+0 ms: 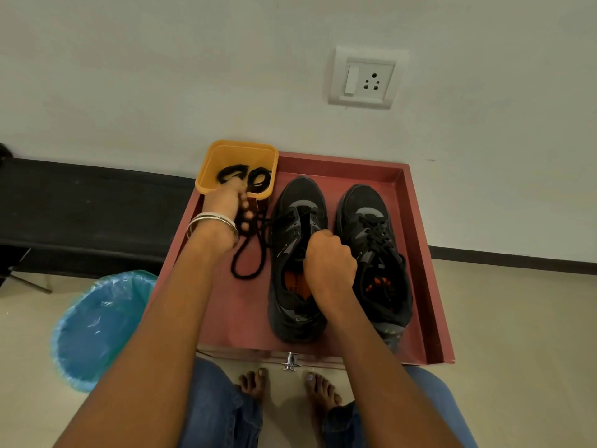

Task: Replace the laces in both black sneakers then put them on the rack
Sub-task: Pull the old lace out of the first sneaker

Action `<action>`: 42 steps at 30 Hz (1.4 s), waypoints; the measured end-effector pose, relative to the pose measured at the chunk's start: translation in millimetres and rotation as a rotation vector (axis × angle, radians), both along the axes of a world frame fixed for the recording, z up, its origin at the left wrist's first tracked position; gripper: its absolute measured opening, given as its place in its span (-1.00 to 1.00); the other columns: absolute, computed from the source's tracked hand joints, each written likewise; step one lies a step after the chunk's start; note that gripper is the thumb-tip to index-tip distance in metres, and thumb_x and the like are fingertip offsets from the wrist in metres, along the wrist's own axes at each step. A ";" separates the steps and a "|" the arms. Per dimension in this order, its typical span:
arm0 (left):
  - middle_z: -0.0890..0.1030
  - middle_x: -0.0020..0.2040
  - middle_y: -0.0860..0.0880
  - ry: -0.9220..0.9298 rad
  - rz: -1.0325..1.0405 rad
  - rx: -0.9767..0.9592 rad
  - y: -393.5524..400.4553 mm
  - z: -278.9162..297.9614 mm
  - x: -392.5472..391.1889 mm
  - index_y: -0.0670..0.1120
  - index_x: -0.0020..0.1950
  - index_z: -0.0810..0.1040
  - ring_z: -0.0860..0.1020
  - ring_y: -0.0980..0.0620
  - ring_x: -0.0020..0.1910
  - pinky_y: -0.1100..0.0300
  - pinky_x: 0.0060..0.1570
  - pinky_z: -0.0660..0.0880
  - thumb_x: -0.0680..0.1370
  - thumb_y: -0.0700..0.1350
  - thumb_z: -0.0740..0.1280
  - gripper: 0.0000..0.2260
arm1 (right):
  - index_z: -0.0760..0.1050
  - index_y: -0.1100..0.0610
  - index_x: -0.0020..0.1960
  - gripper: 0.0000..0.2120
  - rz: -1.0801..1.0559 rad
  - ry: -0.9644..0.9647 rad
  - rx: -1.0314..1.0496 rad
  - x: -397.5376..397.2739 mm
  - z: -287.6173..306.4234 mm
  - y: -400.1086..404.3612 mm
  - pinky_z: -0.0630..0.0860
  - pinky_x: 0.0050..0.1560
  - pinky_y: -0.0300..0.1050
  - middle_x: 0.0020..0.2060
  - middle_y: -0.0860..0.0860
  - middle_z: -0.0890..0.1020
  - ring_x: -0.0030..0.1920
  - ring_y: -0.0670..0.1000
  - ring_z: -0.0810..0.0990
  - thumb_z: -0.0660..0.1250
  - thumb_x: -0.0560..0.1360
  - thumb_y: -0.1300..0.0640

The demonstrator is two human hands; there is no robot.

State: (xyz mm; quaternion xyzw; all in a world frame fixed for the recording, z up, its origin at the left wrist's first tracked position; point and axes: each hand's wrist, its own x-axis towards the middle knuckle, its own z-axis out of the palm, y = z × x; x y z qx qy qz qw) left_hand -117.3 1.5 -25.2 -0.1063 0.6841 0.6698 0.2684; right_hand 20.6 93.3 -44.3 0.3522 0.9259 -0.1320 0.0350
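Note:
Two black sneakers stand side by side, toes toward the wall, on a red-brown cabinet top [226, 312]. My right hand [328, 261] is curled round the tongue of the left sneaker [295, 253], whose lace is partly pulled out. The right sneaker [374, 250] is still laced. My left hand [227, 200] grips a black lace [250, 253] that trails in a loop over the cabinet top beside the left sneaker. An orange tub [237, 151] at the back left corner holds coiled black laces [258, 179].
A bin lined with a blue bag [97, 324] stands on the floor to the left. A dark bench [80, 205] runs along the wall at left. A wall socket [365, 77] is above. A metal knob [290, 362] sits on the cabinet's front; my bare feet are below.

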 end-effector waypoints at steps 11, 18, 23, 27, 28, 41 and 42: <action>0.66 -0.22 -0.08 0.612 -0.803 -0.637 -16.5 23.4 20.6 -0.10 -0.28 0.65 0.58 -0.03 -0.21 0.14 -0.14 0.50 0.48 -0.15 0.40 -0.86 | 0.44 0.27 0.14 -0.82 0.013 0.002 -0.058 3.7 12.8 2.3 0.43 -0.20 -0.01 0.05 0.18 0.54 0.04 0.23 0.57 0.25 0.55 0.28; 0.62 -0.06 -0.17 0.517 -0.869 -1.062 -22.5 15.3 17.7 -0.18 -0.05 0.58 0.57 -0.13 -0.11 0.06 -0.13 0.51 0.51 -0.10 0.37 -0.85 | 0.44 0.23 0.13 -0.83 0.014 -0.028 -0.101 3.3 18.3 8.5 0.40 -0.20 -0.01 0.07 0.16 0.53 0.06 0.23 0.55 0.26 0.55 0.22; 0.42 -0.07 -0.09 0.567 -0.544 -1.337 -22.1 35.3 31.2 -0.10 -0.08 0.38 0.48 -0.22 0.11 -0.13 0.14 0.36 0.52 -0.09 0.36 -0.82 | 0.31 0.19 0.36 -0.60 0.135 0.073 -0.059 -7.7 22.6 18.3 0.47 0.12 0.18 0.22 0.19 0.44 0.24 0.26 0.43 0.26 0.56 0.13; 0.53 -0.04 -0.04 0.665 -0.922 -1.097 -6.7 46.5 39.1 -0.08 0.02 0.52 0.54 -0.13 0.05 -0.02 0.13 0.46 0.45 0.13 0.41 -0.68 | 0.24 0.03 0.47 -0.47 0.308 0.116 -0.025 -16.6 21.1 29.1 0.40 0.22 0.18 0.30 0.11 0.33 0.31 0.19 0.29 0.24 0.52 0.19; 0.56 0.00 -0.06 0.620 -1.026 -0.998 -1.8 42.4 43.7 -0.08 0.10 0.52 0.55 -0.11 0.02 0.03 0.04 0.50 0.43 0.14 0.43 -0.62 | 0.27 0.03 0.46 -0.48 0.322 0.101 -0.034 -18.1 19.6 30.1 0.41 0.20 0.19 0.29 0.11 0.32 0.30 0.20 0.28 0.22 0.52 0.21; 0.43 0.27 -0.32 0.485 -0.824 -0.999 20.4 -11.6 78.6 -0.21 0.50 0.02 0.46 -0.33 0.22 -0.06 0.07 0.43 0.52 -0.06 0.34 -0.30 | 0.47 0.17 0.22 -0.74 0.203 0.087 0.046 -35.6 15.0 24.0 0.50 0.05 0.11 0.29 0.12 0.35 0.17 0.22 0.44 0.24 0.54 0.27; 0.43 0.27 -0.31 0.484 -0.806 -1.000 20.6 -11.2 79.6 -0.22 0.50 0.05 0.45 -0.33 0.23 -0.06 0.09 0.43 0.53 -0.06 0.34 -0.32 | 0.46 0.17 0.22 -0.75 0.195 0.090 0.072 -36.3 15.0 23.3 0.49 0.00 0.09 0.27 0.12 0.37 0.14 0.22 0.46 0.23 0.55 0.27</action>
